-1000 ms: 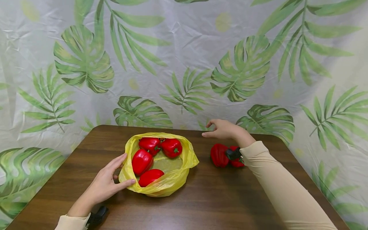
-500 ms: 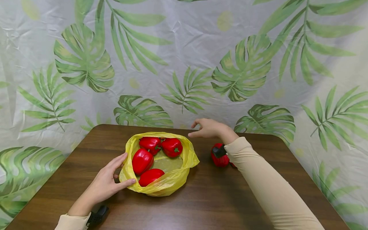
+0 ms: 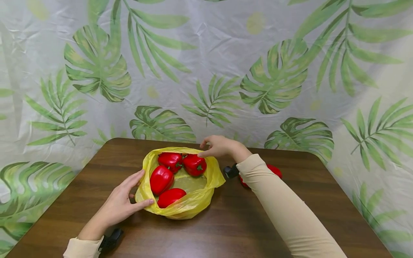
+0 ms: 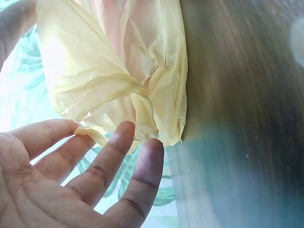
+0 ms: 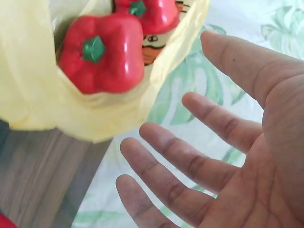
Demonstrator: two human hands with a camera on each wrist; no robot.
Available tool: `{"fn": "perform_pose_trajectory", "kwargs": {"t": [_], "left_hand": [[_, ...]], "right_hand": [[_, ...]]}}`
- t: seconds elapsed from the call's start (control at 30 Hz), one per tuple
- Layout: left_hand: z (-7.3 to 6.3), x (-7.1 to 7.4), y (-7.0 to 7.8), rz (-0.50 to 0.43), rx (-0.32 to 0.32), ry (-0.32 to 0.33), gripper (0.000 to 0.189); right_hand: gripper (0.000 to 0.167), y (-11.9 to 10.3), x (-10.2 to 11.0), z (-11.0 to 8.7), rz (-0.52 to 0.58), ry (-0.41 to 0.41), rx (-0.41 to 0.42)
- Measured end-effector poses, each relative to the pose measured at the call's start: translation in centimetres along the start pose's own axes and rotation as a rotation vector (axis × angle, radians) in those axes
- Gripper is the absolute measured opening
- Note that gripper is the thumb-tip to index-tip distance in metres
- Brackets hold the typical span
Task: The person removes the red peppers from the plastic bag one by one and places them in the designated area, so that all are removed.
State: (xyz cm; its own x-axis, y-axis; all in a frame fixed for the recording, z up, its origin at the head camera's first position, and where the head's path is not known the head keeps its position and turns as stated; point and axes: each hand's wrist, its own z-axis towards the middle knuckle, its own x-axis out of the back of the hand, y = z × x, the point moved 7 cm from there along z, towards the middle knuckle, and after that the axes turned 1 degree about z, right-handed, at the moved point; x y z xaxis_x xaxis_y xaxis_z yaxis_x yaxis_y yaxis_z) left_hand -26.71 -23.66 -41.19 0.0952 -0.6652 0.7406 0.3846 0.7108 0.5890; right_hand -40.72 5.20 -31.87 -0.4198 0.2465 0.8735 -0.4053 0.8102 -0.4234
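Note:
A yellow plastic bag stands wide-mouthed on the table, with several red bell peppers inside. My left hand rests against its left side, thumb tip over the rim. Seen from the left wrist, the loosely extended fingers touch the crinkled plastic. My right hand hovers at the bag's far right rim, holding nothing. The right wrist view has its fingers spread beside the bag, near a red pepper with a green stem.
Red peppers outside the bag are mostly hidden behind the right sleeve. The brown wooden table ends at a leaf-patterned cloth behind. Inside the bag, a brown and black printed patch shows beside the peppers.
My right hand has moved left from above the far right of the table to the bag's rim. The left hand keeps its place against the bag.

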Motion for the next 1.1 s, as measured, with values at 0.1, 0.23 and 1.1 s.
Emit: {"fn": "perform_pose_trajectory", "kwargs": {"t": [0.1, 0.23, 1.1], "left_hand": [[0.0, 0.1, 0.0, 0.002, 0.003, 0.002, 0.1], [0.1, 0.1, 0.1, 0.005, 0.003, 0.002, 0.1], [0.1, -0.1, -0.2, 0.01, 0.005, -0.01, 0.1]], "right_hand": [[0.049, -0.7, -0.5, 0.5, -0.007, -0.013, 0.023], [0.048, -1.6, -0.8, 0.8, -0.014, -0.016, 0.043], [0.041, -4.8, -3.5, 2.9, -0.104, -0.077, 0.041]]}}
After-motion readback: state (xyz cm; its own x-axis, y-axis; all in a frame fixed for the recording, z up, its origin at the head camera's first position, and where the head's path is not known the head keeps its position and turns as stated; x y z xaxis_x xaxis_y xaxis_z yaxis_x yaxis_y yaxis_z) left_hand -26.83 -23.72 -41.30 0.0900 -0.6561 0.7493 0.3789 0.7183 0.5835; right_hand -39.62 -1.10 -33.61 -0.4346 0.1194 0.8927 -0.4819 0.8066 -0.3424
